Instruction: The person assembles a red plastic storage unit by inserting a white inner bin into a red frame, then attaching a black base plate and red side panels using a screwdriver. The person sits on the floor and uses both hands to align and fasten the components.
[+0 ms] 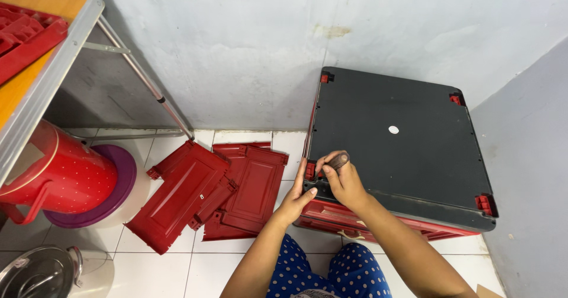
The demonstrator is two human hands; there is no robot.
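While we look down from above, our left hand [297, 198] braces against the near left corner of the dark grey panel [397, 144], its fingers together and flat on the edge. Our right hand [342, 180] sits on that same corner, the fingers pinched on a small dark piece [339, 161] beside a red corner clip [309, 170]. The panel tops a red plastic cabinet [378, 224] standing on the tiled floor [195, 265] in the corner of the room, just against the wall. Left of it lie loose red panels [204, 197], overlapping one another. Farther left stand a red jug [62, 171] and a purple basin [115, 194] below a folding surface [44, 67].
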